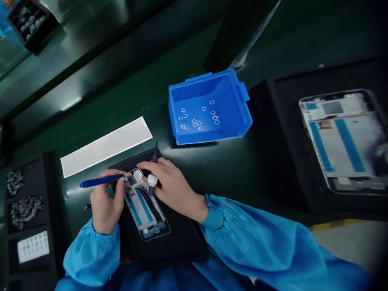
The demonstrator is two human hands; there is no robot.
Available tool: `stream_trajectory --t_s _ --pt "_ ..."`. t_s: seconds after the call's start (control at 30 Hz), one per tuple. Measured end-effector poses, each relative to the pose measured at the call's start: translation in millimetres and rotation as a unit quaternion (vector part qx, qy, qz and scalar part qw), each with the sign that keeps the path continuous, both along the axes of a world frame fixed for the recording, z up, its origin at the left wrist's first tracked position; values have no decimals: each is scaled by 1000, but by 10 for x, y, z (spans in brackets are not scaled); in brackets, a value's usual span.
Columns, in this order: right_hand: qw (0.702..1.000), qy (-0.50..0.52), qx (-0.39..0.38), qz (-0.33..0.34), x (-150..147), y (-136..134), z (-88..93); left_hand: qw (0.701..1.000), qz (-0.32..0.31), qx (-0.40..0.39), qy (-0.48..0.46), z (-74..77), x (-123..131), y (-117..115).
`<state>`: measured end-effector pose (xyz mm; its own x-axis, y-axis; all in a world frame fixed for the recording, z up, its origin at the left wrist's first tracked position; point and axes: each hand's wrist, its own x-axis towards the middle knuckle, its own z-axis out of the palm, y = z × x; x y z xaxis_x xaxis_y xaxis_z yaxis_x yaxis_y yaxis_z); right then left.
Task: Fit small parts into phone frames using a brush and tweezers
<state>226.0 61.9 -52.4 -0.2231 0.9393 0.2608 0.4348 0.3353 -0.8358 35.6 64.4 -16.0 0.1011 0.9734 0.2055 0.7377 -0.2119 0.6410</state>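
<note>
An opened phone (141, 206) lies on a black padded mat (182, 242), its white inner plate and blue strips facing up. My left hand (106, 204) pinches a blue pen-like tool (101, 180), whose tan tip is at the phone's top left corner. Over the phone's upper right edge, my right hand (172, 186) is closed around a slim black tool (155, 152) that looks like tweezers. A white piece (152, 180) sits on or against that tool by the fingers. Part of the phone's top is hidden behind my right hand.
Beyond the mat lie a long pale strip (106, 146) with white edges and a blue bin (209, 139) with several small frame-shaped pieces. A black tray (45, 202) of small parts is at left. Another opened phone (351, 137) rests on a black block at right.
</note>
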Motion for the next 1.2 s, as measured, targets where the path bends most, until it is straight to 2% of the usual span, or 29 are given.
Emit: stream_trajectory --t_s 0.17,0.87,1.2 --pt "997 -69 9 15 -7 -2 2 1000 -4 -2 18 26 32 12" --pt "997 -76 -11 22 1 -2 20 1000 -4 -14 24 33 67 20" --pt "996 -88 8 19 -6 4 2 998 -32 -7 59 79 94 43"
